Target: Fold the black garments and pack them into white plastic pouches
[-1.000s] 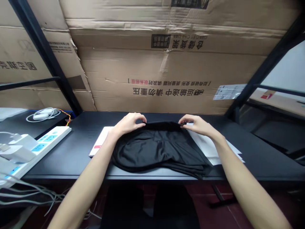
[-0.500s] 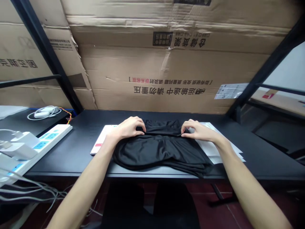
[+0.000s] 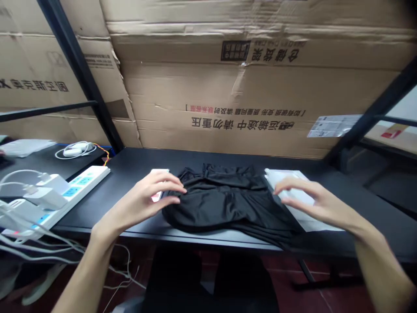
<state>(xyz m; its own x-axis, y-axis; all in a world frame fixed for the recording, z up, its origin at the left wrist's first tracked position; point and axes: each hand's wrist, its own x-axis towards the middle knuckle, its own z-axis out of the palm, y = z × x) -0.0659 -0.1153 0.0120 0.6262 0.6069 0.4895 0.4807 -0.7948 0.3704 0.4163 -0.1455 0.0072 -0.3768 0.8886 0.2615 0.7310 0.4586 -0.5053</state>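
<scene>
A black cloth (image 3: 221, 206) is lying in loose, rumpled layers on a dark table (image 3: 140, 158), spreading between two bare, parted grips. The left grip (image 3: 146, 195) is hovering at the cloth's left edge, its thumb and fingers spreading and holding nothing; whether a fingertip is brushing the fabric, one cannot tell. The right grip (image 3: 311, 198) is also released, curving over white sheets (image 3: 308, 221) just beyond the cloth's right edge. A pale, phone-like slab (image 3: 156, 197) is showing partly behind the left grip. The cloth's sheen and fine wrinkles are suggesting something light, limp and rather slippery, hardly fragile, its layers probably sliding over one another. For a sure hold, the far edge, ahead of and between both grips, is looking best: pinching several layers together near each end.
</scene>
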